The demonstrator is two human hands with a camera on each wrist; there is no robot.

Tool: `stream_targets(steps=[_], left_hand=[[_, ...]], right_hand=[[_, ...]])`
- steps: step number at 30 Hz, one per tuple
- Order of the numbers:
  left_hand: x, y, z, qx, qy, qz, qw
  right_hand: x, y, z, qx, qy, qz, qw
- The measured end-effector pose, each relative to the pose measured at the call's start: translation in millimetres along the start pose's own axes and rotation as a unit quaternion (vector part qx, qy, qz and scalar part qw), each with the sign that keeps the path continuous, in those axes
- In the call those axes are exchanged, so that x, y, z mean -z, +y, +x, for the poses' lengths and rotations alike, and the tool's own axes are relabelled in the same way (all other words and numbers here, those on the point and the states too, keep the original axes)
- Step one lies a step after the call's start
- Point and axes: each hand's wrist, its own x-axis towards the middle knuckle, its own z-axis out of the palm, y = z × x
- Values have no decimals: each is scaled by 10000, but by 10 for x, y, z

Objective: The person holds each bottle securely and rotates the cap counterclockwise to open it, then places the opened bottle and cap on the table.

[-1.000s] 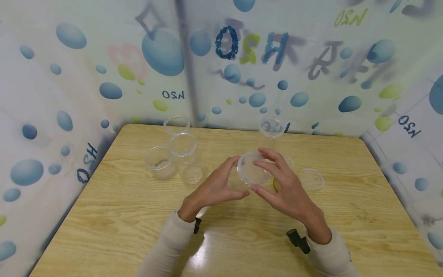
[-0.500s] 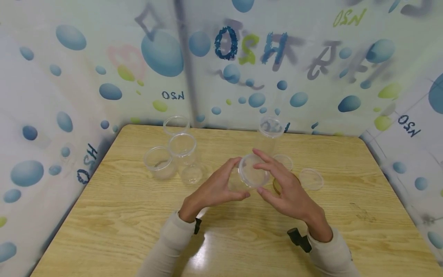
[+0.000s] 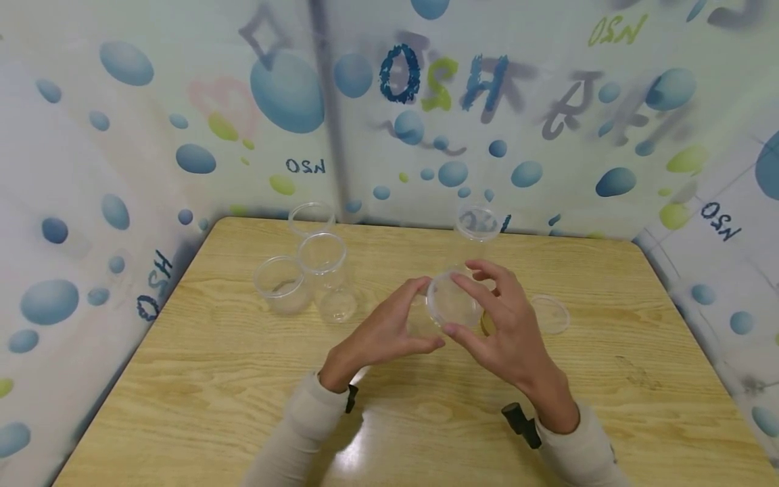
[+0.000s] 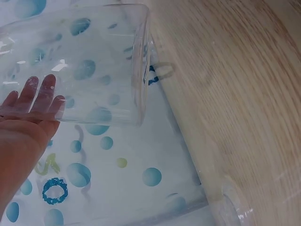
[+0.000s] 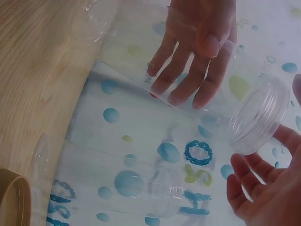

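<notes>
While the left hand [image 3: 389,325] grips a clear jar [image 4: 103,70] by its side, with thumb and fingers curled round the wall and the fingers spaced apart from one another, the right hand [image 3: 508,331] has its fingers bent about the clear lid [image 3: 453,304] at the jar's end, the thumb at the lower edge and the index finger at the upper. The jar is tilted on its side, held above the bench [image 3: 213,419], its body within the left fingers and its lidded end turned towards the right ones.

To the left of the left fingers and a little beyond them, three open clear jars stand close together: a front jar [image 3: 286,287], a middle jar [image 3: 331,277] and a back jar [image 3: 312,220]. Beyond the right fingers stands another capped jar [image 3: 477,226]. Just beside those fingers is a gold ring [image 5: 14,197], partly hidden from the head view; further right of them a loose lid [image 3: 550,316] lies flat. Behind everything hangs a bubble-patterned wall covering [image 3: 450,172].
</notes>
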Motion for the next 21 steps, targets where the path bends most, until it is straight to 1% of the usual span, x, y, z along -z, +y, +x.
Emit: stream_targets(steps=[3, 6, 9, 13, 16, 21], left_hand=[[-6, 7, 0, -15, 8, 51, 10000], [-8, 6, -2, -40, 12, 102, 9999], [-10, 1, -1, -69, 11, 184, 9998], [-7, -8, -4, -79, 6, 280, 9996], [-6, -16, -7, -52, 15, 303, 9995], [-7, -23, -8, 33, 7, 287, 9996]], right_hand=[[-3, -31, 7, -34, 75, -219, 9997], [0, -49, 11, -40, 38, -274, 9996], [9, -53, 10, -18, -56, -252, 9997], [13, -40, 12, 139, -209, -255, 9994], [15, -31, 17, 272, -326, -258, 9988], [28, -20, 10, 348, -501, -84, 9981]])
